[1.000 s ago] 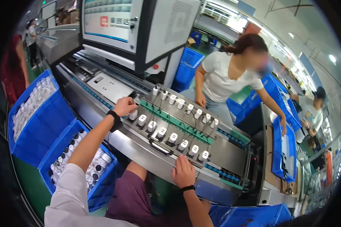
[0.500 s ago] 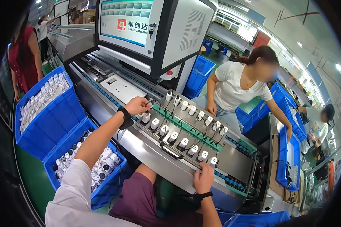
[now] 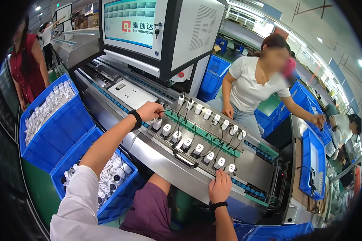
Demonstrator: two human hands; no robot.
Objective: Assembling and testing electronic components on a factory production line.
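Two rows of white charger plugs stand on a metal fixture with a green strip point(image 3: 201, 135) between the rows and black cables point(image 3: 192, 127) looping over it. My left hand point(image 3: 149, 111) is closed in a pinch just above the leftmost near-row charger point(image 3: 157, 123); a black cable runs to its fingertips, which hide the cable's end. At the other end of that row, my right hand point(image 3: 220, 187) has its fingers apart and holds nothing. Its fingertips rest by the last charger point(image 3: 230, 168); whether they touch it I cannot tell.
Blue crates point(image 3: 54, 124) of white chargers and cables stand at my left. A cabinet with a screen point(image 3: 129, 22) rises behind the line. Across from me sits a co-worker point(image 3: 255, 82) in white, beside a blue tray point(image 3: 305, 160). Another person point(image 3: 30, 64) in red stands far left.
My right hand has moved up closer to the last charger. My left hand stays at the leftmost charger. The co-worker's hand has lifted off the blue tray, and the whole view has shifted slightly.
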